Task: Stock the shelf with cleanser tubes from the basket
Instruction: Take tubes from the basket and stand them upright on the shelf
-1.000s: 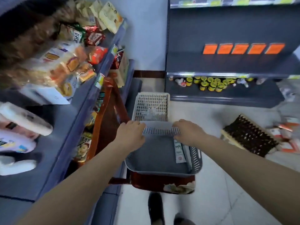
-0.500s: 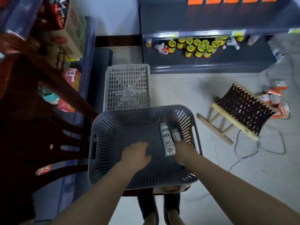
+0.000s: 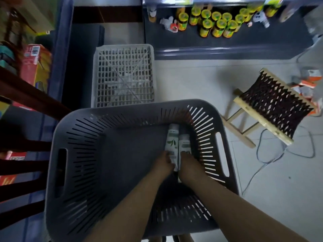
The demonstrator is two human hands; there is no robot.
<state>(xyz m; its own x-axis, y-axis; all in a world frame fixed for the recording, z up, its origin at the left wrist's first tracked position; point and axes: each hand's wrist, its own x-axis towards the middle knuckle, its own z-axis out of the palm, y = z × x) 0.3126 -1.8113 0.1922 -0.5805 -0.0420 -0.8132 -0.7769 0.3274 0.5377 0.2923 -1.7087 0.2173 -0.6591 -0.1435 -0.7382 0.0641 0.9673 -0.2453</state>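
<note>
A grey slotted basket (image 3: 122, 110) fills the middle of the view, seen from above. Two white cleanser tubes lie side by side on its floor near the right wall: a left tube (image 3: 172, 140) with a green leaf print and a right tube (image 3: 184, 144). Both of my hands are down inside the basket. My left hand (image 3: 164, 165) grips the near end of the left tube. Beside it, my right hand (image 3: 189, 165) grips the near end of the right tube. The tubes' near ends are hidden under my fingers.
A white grid crate (image 3: 124, 74) lies on the floor beyond the basket. A wooden stool with a woven seat (image 3: 272, 105) and a loose cable (image 3: 272, 154) are at the right. Yellow-lidded jars (image 3: 216, 23) fill the far low shelf. Dark chair rails (image 3: 26, 95) stand at the left.
My hands left the basket's far rim and went down inside it. The left hand then moved right to the tubes, and the view tilted down over the basket.
</note>
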